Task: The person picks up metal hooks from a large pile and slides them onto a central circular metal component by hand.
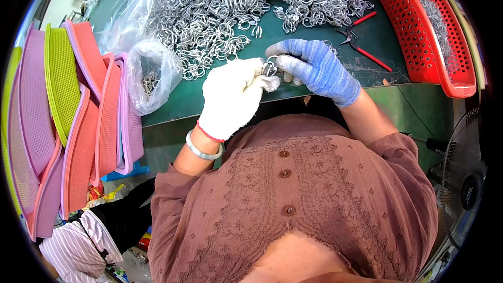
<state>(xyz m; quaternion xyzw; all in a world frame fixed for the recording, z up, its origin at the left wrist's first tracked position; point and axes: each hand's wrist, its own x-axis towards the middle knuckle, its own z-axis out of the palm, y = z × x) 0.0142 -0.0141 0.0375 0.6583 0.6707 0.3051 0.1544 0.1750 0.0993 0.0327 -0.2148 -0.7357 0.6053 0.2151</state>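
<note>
My left hand [230,94], in a white knit glove with a red cuff edge, pinches a small silvery metal ring piece [270,67] near the table's front edge. My right hand [319,71], in a blue knit glove with greyed fingertips, has its thumb and forefinger closed on the same ring piece from the other side. Part of the piece is hidden by the fingers. Just beyond both hands spreads a large pile of similar metal ring pieces [225,10]. Red-handled pliers [359,42] lie on the green table to the right of my right hand.
A red perforated basket [414,36] holding metal pieces stands at the right. Left of the pile, a clear plastic bag [173,68] contains some rings. Stacked purple, green and coral baskets [63,84] fill the left side. A fan [471,191] stands at the lower right.
</note>
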